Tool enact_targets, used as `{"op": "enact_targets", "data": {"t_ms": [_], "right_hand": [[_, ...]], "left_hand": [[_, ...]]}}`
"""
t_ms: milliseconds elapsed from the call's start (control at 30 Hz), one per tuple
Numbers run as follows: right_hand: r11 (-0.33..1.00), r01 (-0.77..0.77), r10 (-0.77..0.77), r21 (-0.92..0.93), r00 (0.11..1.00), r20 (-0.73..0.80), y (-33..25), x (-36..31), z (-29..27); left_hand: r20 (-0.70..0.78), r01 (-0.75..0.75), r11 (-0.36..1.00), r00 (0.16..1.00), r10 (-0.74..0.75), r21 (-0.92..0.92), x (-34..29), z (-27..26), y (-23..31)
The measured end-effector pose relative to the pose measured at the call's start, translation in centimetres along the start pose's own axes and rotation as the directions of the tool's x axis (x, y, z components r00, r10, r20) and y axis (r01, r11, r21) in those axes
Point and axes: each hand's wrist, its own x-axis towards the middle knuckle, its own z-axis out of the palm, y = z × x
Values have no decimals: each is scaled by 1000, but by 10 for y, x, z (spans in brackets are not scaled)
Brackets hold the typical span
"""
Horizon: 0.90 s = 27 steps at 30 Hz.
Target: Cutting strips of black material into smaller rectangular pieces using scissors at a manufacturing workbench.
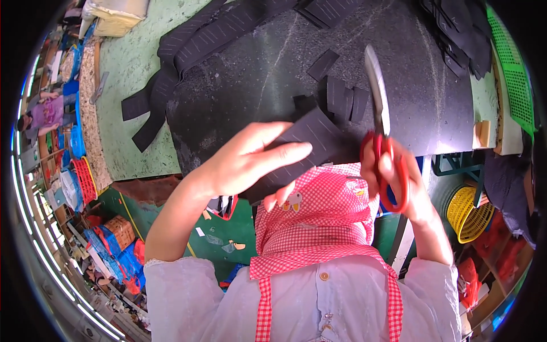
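My left hand (245, 157) is closed around a flat black piece of material (317, 135) marked with short pale lines, the thumb lying across its top. In my right hand (411, 178) is a pair of scissors (378, 85) with red handles, its blades pointing away from me and apart from the black piece. Beyond my hands, several small black cut pieces (340, 98) lie on the dark board (242, 85). Another small black piece (323, 64) rests a little farther off. The lower part of the held piece is partly hidden by my fingers.
Long marked black strips (211, 40) spread over the board's far left and onto the green tabletop (128, 51). A black stack (464, 34) lies far right, near a green mesh basket (510, 68). A yellow basket (470, 214) stands below at right. Another person (48, 111) is far left.
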Motion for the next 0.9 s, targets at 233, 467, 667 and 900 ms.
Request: {"op": "enact_targets", "data": {"t_ms": [233,467,667,900], "right_hand": [[955,-9,71,-297,977,199,18,-13,5],[936,42,19,-350,985,170,10,-5,7],[973,-148,167,-175,981,102,11,-11,9],[966,-133,146,-221,988,46,6,2,12]], "left_hand": [[-53,-58,998,997,56,-35,6,-8,4],[14,-63,998,998,63,-26,11,-10,6],[0,-19,999,1000,19,-42,17,-13,6],[66,52,997,997,-49,-51,32,-12,7]]}}
